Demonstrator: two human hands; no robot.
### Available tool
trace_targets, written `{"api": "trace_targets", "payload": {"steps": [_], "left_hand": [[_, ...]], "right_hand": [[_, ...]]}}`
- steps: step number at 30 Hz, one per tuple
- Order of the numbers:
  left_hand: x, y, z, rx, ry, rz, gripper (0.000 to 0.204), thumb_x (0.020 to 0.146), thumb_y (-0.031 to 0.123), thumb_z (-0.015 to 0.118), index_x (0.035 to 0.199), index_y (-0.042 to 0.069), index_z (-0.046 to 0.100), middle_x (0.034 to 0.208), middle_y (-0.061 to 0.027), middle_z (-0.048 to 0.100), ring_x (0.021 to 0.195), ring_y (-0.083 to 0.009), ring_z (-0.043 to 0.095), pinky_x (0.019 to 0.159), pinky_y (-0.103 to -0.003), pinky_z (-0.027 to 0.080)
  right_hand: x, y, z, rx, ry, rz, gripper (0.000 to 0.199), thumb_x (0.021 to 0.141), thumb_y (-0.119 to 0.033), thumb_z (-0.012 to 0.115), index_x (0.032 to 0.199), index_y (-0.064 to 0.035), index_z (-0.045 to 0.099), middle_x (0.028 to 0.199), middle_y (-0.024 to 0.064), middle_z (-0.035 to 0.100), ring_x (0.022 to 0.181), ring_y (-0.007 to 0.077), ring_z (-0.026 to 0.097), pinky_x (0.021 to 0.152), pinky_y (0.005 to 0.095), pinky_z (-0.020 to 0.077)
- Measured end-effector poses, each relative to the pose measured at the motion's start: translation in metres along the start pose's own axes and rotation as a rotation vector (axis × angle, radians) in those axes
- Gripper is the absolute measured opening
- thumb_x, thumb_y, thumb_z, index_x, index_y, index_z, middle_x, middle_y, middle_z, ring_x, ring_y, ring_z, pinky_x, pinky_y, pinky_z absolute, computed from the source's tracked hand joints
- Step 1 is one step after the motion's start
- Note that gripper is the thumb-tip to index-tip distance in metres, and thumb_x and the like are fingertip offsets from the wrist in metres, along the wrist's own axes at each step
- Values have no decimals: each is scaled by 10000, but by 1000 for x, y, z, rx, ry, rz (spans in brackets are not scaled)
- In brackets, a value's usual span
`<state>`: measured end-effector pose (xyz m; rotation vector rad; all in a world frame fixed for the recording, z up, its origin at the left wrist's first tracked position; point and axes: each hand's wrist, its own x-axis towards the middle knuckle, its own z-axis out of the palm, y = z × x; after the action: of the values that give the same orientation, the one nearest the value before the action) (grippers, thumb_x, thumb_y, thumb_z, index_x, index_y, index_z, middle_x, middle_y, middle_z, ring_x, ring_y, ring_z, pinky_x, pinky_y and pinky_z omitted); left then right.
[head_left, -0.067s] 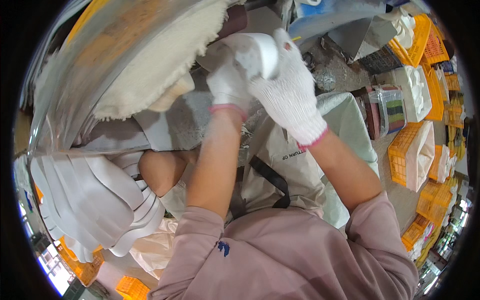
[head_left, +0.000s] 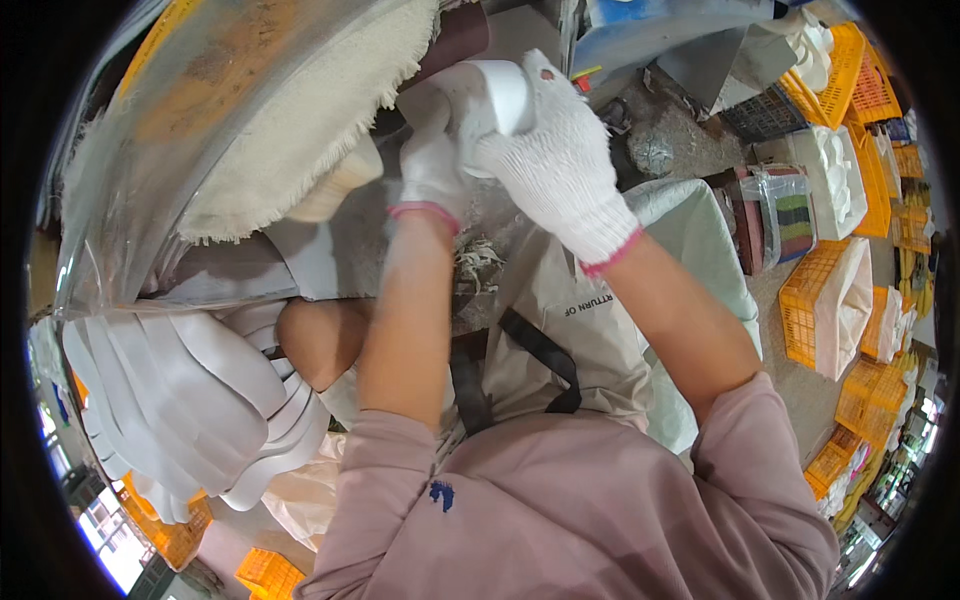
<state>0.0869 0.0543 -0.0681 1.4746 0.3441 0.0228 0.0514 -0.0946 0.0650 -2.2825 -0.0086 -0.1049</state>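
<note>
A curved white foam sole (head_left: pixel 507 95) is up at the top centre, held between both hands. My left hand (head_left: pixel 430 172), in a white knit glove with a pink cuff, grips its left side, and its fingers are partly hidden by the piece. My right hand (head_left: pixel 562 165), gloved the same way, is closed around the right end with the thumb side uppermost; the glove has a small hole near a fingertip. Just beyond the sole is a dark brownish-mauve roller (head_left: pixel 462 42), and I cannot tell whether they touch. Left of my hands hangs a cream cloth with a frayed edge (head_left: pixel 300 130).
Stacked white foam soles (head_left: pixel 180 385) lie at the left, below a clear plastic cover (head_left: pixel 130 200). Beneath my forearms is a pale sack (head_left: pixel 610 350) with a black strap (head_left: pixel 540 355). Orange crates (head_left: pixel 805 310) line the right side. Dusty debris (head_left: pixel 665 135) lies beyond my right hand.
Both hands have shifted slightly left, carrying the white sole with them. More of the debris between my forearms shows.
</note>
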Motion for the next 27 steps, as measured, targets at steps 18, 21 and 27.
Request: {"api": "trace_targets", "payload": {"steps": [18, 21, 27], "left_hand": [[-68, 16, 10, -279, -114, 55, 357, 1026, 259, 732, 1253, -15, 727, 1177, -60, 748, 1015, -149, 700, 900, -322, 565], [-24, 10, 18, -160, -62, 70, 352, 1019, 283, 741, 1210, -12, 734, 1083, -47, 755, 1001, -123, 688, 879, -319, 556], [-67, 32, -34, -809, -408, -314, 355, 1032, 324, 715, 1222, 25, 700, 1082, -94, 744, 978, -251, 719, 898, -399, 593]], "right_hand": [[2, -24, -5, -83, -181, -176, 639, 848, -413, 754, 1285, 45, 664, 1381, 270, 656, 1326, 427, 616, 1095, 446, 510], [-40, -38, -44, -573, -227, -632, 560, 814, -288, 771, 1302, -30, 678, 1459, 175, 630, 1364, 343, 600, 1152, 447, 471], [-69, 9, -29, -648, -395, -772, 514, 772, -179, 725, 1284, -138, 703, 1307, 69, 688, 1155, 265, 690, 980, 519, 507]]}}
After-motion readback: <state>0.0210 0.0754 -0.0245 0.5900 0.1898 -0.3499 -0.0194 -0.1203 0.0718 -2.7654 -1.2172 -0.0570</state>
